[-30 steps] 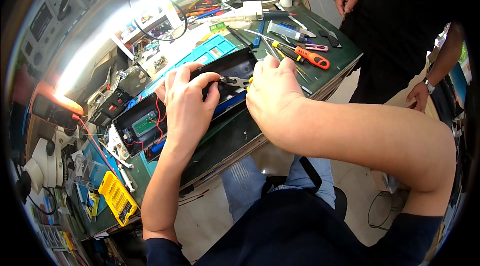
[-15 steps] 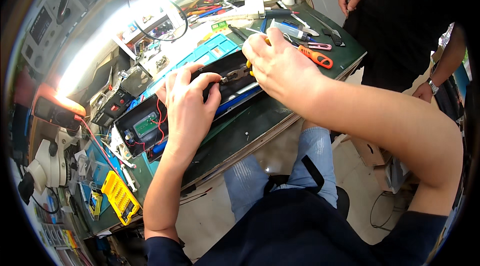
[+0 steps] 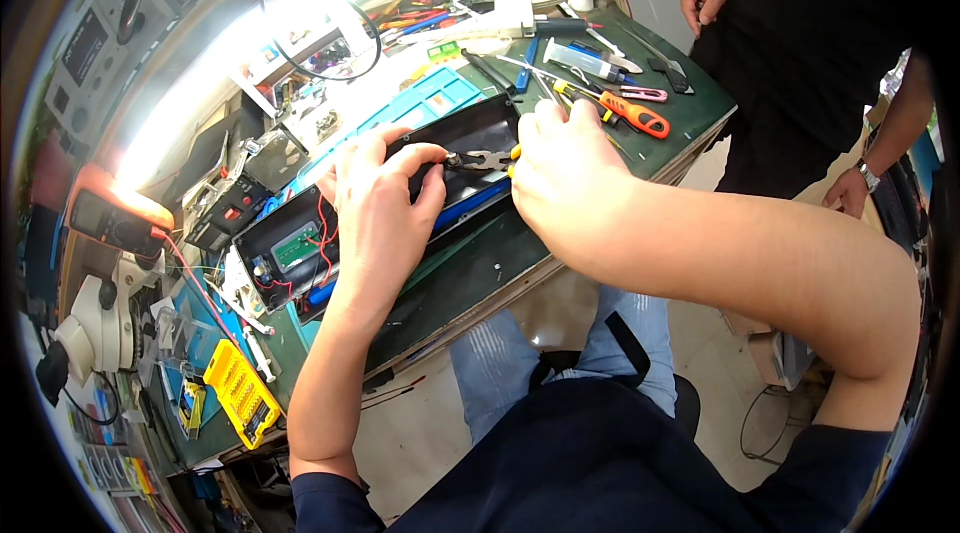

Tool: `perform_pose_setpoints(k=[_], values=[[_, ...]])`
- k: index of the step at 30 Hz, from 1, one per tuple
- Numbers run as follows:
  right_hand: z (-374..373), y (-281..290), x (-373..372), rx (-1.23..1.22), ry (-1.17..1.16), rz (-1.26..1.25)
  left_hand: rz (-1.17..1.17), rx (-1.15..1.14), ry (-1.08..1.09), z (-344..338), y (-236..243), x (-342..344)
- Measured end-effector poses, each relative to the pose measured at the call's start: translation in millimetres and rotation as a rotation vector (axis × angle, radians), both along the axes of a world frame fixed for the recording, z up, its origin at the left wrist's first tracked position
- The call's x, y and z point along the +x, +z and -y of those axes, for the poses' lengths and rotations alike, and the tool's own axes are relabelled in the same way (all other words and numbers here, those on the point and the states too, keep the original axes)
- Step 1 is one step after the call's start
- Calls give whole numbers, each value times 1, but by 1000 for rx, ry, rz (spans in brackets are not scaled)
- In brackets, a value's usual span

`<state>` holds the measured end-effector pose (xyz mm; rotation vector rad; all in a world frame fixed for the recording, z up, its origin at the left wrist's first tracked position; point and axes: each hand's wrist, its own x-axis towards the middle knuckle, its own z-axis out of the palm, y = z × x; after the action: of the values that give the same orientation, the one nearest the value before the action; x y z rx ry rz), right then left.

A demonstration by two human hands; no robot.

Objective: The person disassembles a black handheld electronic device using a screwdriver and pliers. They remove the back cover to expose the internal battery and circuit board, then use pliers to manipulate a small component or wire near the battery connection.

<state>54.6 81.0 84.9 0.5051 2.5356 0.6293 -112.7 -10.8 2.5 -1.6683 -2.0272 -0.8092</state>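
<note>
My left hand (image 3: 378, 201) is over a long black open case (image 3: 492, 121), pinching a small metal part (image 3: 452, 161) between thumb and forefinger. My right hand (image 3: 568, 159) is closed round the yellow handles of a pair of pliers (image 3: 486, 161). The plier jaws point left and meet the small part; whether they clamp it I cannot tell. Inside the case's near-left end sit a green circuit board (image 3: 296, 247) and red wires (image 3: 328, 235). A blue strip (image 3: 470, 205) runs along the case's near side.
An orange-handled tool (image 3: 638, 117), a syringe (image 3: 580, 61) and other hand tools lie right of the case. A light-blue tray (image 3: 440, 95) sits behind it. At left are a multimeter (image 3: 115, 218) and a yellow bit case (image 3: 240, 393). Another person (image 3: 800, 73) stands at right.
My right hand has moved slightly right and down with the pliers, which now lie more level. My left hand keeps its pinch almost in the same place.
</note>
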Motion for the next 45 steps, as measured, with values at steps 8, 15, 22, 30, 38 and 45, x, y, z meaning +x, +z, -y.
perform_pose_setpoints(k=[8,15,22,30,38,45], values=[[-9,-19,7,358,208,-97,5,-1,-2,1,0,-2],[-46,-22,9,530,488,-198,1,7,-6,0,2,1],[-6,-5,6,32,57,-33,2,7,13,0,0,0],[-4,-5,3,-28,-15,-26,-8,18,14,-1,-1,1],[-7,-20,9,141,77,-109,-15,1,4,0,1,0],[-16,-16,10,113,143,-93,-35,-2,7,1,1,-1]])
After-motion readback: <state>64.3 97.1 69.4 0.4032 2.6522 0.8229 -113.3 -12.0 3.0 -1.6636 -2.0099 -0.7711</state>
